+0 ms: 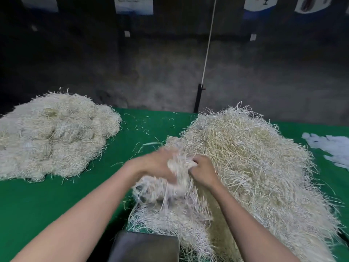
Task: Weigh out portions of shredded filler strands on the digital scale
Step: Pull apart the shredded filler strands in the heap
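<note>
Clump mid-grab, scale directly nearward of it.

Digital scale (145, 247) sits at the bottom edge between both forearms, and loose strands spill up to its far edge. Just beyond it, the clump (170, 188) is held at the near-left fringe of the big heap (255, 167). Right hand (204, 173) has fingers curled into the clump. Left hand (153, 165) is motion-blurred against it, so I can't tell its grip. Judgement: next move is straight back toward the body and down, and trailing strands tied into the heap could drag. No bins here: a pile of finished-looking portions (52, 135) lies far left on the green table (47, 201), and paper scraps (332, 150) far right.
</note>
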Demonstrator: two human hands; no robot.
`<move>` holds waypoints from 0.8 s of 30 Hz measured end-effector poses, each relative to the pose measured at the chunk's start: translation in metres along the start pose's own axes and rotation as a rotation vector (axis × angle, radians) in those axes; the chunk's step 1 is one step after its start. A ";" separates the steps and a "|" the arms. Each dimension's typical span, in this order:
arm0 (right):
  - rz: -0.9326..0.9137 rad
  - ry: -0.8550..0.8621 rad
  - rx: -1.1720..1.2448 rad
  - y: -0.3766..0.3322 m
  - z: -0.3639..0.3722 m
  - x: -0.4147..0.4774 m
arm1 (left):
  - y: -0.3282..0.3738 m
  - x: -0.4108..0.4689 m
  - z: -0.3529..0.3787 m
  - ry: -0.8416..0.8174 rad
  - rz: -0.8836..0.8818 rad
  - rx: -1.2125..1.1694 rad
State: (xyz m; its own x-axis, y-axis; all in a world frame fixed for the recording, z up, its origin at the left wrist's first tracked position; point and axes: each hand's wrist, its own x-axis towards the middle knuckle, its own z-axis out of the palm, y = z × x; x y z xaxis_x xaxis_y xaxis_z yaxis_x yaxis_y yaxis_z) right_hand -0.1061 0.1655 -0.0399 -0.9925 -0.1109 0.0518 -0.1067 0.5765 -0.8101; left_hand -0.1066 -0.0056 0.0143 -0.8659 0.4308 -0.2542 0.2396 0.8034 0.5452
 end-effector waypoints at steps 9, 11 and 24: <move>-0.088 0.026 -0.585 0.047 -0.005 -0.006 | -0.015 0.023 -0.005 0.862 -0.240 -0.582; -0.043 -0.007 -0.569 0.063 -0.006 -0.011 | -0.002 0.017 -0.006 0.791 -0.269 -1.064; -0.443 0.491 -0.305 0.003 -0.005 -0.019 | 0.038 0.009 -0.004 0.614 -0.117 -1.275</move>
State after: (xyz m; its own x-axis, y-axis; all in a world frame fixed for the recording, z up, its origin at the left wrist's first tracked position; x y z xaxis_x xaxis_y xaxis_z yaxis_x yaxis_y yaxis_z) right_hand -0.0876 0.1735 -0.0406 -0.7570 -0.0517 0.6513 -0.4460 0.7694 -0.4573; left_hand -0.1069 0.0269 0.0357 -0.9821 -0.1202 -0.1450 -0.1136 -0.2360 0.9651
